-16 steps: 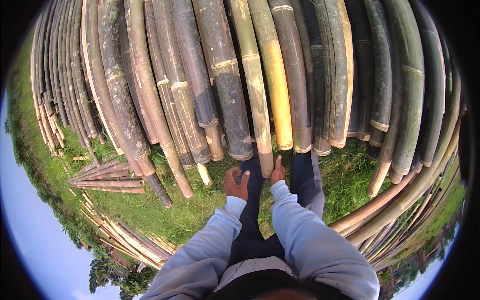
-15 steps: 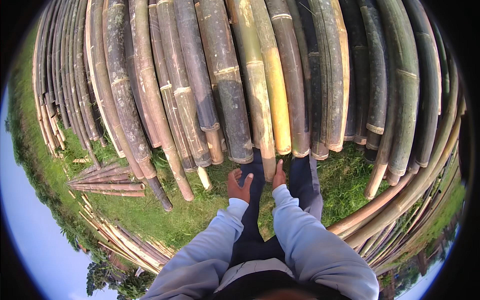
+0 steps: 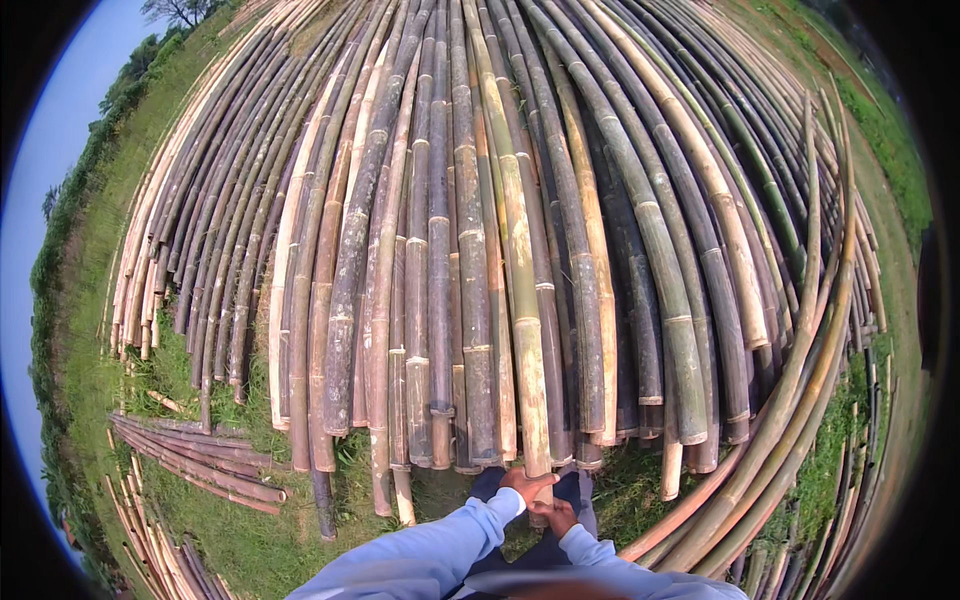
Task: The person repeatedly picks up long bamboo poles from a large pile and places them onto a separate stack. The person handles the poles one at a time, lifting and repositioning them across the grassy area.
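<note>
A long bamboo pole (image 3: 527, 350), pale green turning tan near its end, points toward me out of the pile. My left hand (image 3: 528, 486) wraps over it just short of the near end. Close beside it, slightly lower and to the right, my right hand (image 3: 557, 516) is closed around the very end. The pole's tip is partly hidden by my fingers. Its end reaches nearer to me than the dark bamboo poles (image 3: 479, 400) on its left.
Many bamboo poles fan away on both sides. Curved poles (image 3: 745, 480) cross at my right. Shorter bamboo pieces (image 3: 205, 460) lie on the grass (image 3: 350, 510) to the left, with thin split lengths (image 3: 150, 540) nearer. My legs stand right at the pile's edge.
My left hand, spread open beside the pole before, has closed over it. My right hand has gone from touching its side to gripping its end. The view has tilted up, showing more pile.
</note>
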`<state>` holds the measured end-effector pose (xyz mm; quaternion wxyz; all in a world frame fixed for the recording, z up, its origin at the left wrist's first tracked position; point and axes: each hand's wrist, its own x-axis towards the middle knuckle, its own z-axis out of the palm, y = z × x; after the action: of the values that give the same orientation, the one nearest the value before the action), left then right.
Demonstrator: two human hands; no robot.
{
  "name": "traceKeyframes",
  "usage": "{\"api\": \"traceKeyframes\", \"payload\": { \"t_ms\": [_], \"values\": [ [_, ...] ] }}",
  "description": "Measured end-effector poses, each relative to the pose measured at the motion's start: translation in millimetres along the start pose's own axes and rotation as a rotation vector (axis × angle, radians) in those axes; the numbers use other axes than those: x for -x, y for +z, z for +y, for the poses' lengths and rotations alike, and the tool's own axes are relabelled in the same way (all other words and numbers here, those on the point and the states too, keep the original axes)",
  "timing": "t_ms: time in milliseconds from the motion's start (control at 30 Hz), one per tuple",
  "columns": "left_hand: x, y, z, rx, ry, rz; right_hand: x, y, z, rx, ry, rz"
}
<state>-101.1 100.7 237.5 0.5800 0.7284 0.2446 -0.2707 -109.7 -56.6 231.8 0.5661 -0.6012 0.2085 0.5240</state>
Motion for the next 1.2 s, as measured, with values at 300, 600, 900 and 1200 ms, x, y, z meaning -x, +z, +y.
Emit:
{"api": "traceKeyframes", "payload": {
  "t_ms": [300, 600, 900, 1200],
  "values": [
    [104.2, 47.2, 287.2, 0.219, 0.332, -0.211, 293.2, -96.9, -205.6, 0.214, -0.455, 0.143],
    [65.0, 147.9, 412.2, 0.315, 0.93, -0.282, 387.9, -221.5, -305.9, 0.247, -0.561, 0.277],
    [-15.8, 72.1, 236.8, 0.417, 0.108, -0.013, 215.9, -198.9, -185.8, 0.44, -0.348, 0.321],
    [-90.3, -5.2, 290.2, 0.917, 0.196, -0.065, 296.0, -236.0, -85.7, 0.072, -0.208, -0.074]
  ]
}}
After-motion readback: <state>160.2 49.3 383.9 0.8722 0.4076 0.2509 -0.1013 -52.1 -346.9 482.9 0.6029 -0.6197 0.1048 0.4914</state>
